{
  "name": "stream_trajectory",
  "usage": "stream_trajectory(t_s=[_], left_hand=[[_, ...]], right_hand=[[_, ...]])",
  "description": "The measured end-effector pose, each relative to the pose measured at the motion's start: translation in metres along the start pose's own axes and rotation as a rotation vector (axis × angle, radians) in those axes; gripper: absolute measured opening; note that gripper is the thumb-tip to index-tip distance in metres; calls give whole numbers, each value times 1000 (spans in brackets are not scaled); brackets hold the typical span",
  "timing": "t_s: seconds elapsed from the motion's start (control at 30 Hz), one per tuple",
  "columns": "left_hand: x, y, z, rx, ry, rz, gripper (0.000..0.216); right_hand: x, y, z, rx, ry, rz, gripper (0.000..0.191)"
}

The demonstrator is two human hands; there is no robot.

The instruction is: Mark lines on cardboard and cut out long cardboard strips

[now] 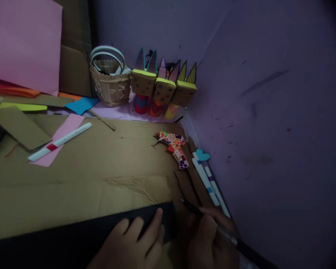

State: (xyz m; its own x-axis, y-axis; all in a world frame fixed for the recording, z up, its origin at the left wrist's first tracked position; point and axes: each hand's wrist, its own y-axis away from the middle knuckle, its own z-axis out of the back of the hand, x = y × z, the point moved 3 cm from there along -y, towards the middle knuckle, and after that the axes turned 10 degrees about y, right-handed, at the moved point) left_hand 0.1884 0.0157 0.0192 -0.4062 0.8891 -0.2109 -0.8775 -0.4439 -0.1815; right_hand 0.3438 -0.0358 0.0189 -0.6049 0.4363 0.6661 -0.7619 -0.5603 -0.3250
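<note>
Broad brown cardboard (pixel 106 153) fills my remote view from nine o'clock in to the centre. Over its near part, from eight o'clock round to six, lies a dark sheet (pixel 58 243), flat and dim; I judge it light, fairly stiff and easily creased, likely to skid unless held down. A palm laid flat suits it best for steadying, and its long far edge for lifting.

Between six and seven o'clock, I have the left hand (pixel 137 243) resting on the sheet near its right end, fingers partly spread, gripping nothing. At five o'clock, the right hand (pixel 210 239) has its fingers closed in a writing grip.

Just below the clock's centre, a flower-patterned glue gun (pixel 175 147) lies apart from both hands. Slimmest of all is the pen-like tool (pixel 238 243) in those right fingers, its tip pointing toward ten o'clock; I expect it to be light, rigid and smooth-barrelled, best pinched close to the tip.
</note>
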Motion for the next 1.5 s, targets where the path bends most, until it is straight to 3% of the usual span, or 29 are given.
stream_trajectory(t_s=[0.1,0.27,0.4,0.5,0.63,0.73,0.9,1.03,1.17,1.33,1.5], left_hand=[[-1,1,-3,-38,0,-17,29],[0,7,-2,-153,83,-28,41],[5,13,24,-362,158,-128,43],[19,24,44,-471,121,-75,31],[46,61,55,-417,37,60,20],[64,103,61,-465,4,191,20],[83,158,66,-440,-52,426,29],[82,162,66,-433,-94,366,38],[83,155,59,-337,-52,397,44],[91,151,58,-261,108,491,35],[92,144,65,-183,212,542,11]], right_hand=[[-1,-3,-4,107,-212,25,33],[-2,-3,-8,76,-292,-34,27],[-5,0,-9,27,-372,-40,26],[-8,1,-7,36,-372,5,26],[-11,6,1,70,-265,232,23],[-13,10,3,145,-227,400,21],[-10,14,-1,301,-202,539,23],[-8,15,-5,412,-137,643,36],[-6,17,-7,471,-67,734,39],[-4,17,-5,480,-74,715,37],[-8,19,-5,436,-139,706,40]])
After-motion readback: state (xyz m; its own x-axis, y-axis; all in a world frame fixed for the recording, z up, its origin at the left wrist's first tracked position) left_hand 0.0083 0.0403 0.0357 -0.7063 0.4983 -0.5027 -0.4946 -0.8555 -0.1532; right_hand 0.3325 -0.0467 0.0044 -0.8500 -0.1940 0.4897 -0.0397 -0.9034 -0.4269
